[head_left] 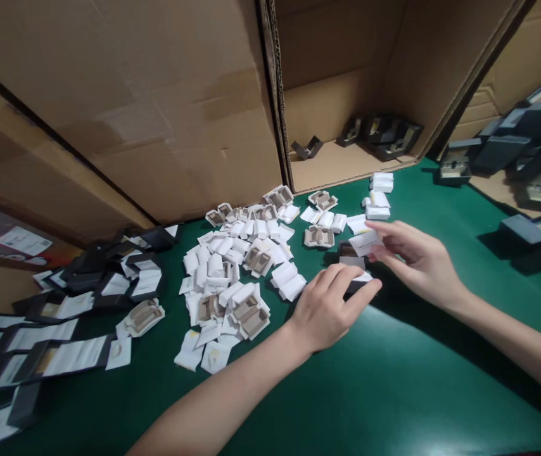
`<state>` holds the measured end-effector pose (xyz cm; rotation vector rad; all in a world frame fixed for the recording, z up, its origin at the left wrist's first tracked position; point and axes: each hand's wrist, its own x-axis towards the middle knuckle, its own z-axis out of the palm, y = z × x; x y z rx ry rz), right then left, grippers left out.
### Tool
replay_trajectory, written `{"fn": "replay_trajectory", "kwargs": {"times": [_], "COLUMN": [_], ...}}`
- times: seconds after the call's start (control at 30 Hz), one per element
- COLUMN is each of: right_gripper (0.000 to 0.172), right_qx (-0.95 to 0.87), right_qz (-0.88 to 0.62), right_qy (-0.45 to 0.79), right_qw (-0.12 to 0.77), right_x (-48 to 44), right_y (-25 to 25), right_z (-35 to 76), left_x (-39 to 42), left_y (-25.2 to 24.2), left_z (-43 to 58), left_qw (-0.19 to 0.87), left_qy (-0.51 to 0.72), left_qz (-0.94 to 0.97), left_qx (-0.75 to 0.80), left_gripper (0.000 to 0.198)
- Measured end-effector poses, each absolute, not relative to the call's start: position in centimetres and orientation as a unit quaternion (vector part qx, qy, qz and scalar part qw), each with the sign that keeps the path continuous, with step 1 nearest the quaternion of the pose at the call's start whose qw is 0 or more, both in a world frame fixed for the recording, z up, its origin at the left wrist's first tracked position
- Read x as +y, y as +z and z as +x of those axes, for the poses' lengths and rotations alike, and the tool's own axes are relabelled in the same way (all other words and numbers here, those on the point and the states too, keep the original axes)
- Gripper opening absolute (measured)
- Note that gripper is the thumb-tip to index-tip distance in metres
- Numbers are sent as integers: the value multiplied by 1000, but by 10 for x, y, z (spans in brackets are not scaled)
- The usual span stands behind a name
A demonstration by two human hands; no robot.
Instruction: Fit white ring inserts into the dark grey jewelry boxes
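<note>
My left hand (331, 305) is closed around a small black box (350, 251) on the green table; its fingers cover most of the near part. A pale insert shows inside the box. Just above and to the right, my right hand (410, 256) pinches a small white folded card piece (365, 242) between thumb and fingers. Left of my left hand lies a heap of white folded card inserts (218, 266), some turned to show brown insides. A few more white inserts (377, 206) sit in a short row behind my right hand.
A large cardboard carton (346, 107) stands open at the back, with several black boxes (391, 136) inside. Black boxes with white inserts (61, 342) crowd the left side. More dark boxes (503, 152) are piled at right. Brown cardboard (132, 107) walls the back left.
</note>
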<state>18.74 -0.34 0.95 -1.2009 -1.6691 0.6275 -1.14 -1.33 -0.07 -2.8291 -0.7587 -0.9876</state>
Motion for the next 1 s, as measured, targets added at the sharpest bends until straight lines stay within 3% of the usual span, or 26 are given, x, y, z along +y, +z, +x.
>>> {"fn": "replay_trajectory", "kwargs": {"times": [0.23,0.57,0.77,1.0], "right_gripper": [8,3,2,19], "right_qx": [-709,-750,-735,-678], "right_qz": [-503,-482,-484,-499], "right_qy": [153,74,149,273], "right_qw": [469,447,450,465], "right_x": [-7,-3,1,2], "right_y": [12,7,-1,-8], "right_z": [185,181,181,179], "left_x": [-14,-16,-18,-18], "left_y": [-2,-3,0,2], "left_z": [-10,-9,-9,-7], "left_qw": [36,49,62,72], "left_qy": [-327,-329,-311,-325], "left_qz": [-913,-914,-918,-916], "left_qx": [-241,-234,-239,-225], "left_gripper": [29,26,27,26]}}
